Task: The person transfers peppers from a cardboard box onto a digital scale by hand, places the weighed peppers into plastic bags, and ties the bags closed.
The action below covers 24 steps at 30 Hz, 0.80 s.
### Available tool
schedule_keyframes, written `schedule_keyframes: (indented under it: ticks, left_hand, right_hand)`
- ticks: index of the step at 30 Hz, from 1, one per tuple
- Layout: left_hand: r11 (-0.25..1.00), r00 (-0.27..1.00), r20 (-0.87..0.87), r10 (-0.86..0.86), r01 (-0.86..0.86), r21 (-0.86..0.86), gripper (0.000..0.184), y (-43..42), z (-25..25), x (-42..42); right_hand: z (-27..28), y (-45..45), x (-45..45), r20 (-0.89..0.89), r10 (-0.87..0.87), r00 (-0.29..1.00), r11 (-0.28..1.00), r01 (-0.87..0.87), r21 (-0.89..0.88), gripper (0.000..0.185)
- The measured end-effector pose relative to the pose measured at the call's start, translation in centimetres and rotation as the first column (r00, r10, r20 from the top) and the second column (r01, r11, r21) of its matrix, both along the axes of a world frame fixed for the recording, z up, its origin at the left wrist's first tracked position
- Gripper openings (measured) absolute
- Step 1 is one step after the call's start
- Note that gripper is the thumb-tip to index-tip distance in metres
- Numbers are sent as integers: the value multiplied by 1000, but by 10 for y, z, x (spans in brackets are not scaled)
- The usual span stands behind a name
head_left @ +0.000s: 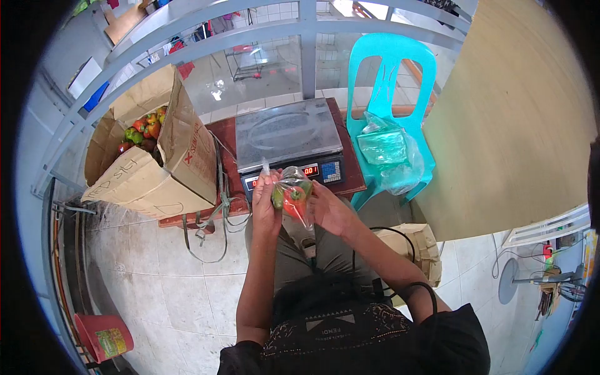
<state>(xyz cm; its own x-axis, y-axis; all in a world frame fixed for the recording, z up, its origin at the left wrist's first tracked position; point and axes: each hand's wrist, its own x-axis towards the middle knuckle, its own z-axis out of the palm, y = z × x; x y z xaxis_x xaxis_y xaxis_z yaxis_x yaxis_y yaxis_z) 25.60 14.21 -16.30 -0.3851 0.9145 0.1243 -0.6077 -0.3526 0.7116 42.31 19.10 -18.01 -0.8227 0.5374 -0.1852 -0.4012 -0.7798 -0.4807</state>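
Note:
A clear plastic bag (294, 195) with red and green peppers inside is held up in front of a digital scale (289, 134). My left hand (267, 203) grips the bag's left side, its twisted top rising by the fingertips. At the bag's right side is my right hand (328, 209), fingers bent against the plastic. The scale has a bare metal plate and a lit red display, partly hidden behind my hands and the bag. It stands on a dark red table (351, 153).
An open cardboard box (187, 164) with several peppers stands left. Plastic bags (384, 147) lie on a turquoise chair (420, 119) at right. Grey railing (307, 62) runs behind. A red bin (103, 337) is lower left, another carton (428, 253) beside my legs.

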Motion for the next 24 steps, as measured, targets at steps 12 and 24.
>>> schedule_keyframes:
  ticks: [12,24]
  left_hand:
    - [992,910,-408,75,-111,-66,32,-6,26,5]
    - [987,851,-509,129,-158,-14,27,-17,25,-1]
  right_hand:
    - [40,-13,-14,-158,-99,983,984,73,-164,50]
    - [41,45,177,113,-600,792,794,572,206,45]
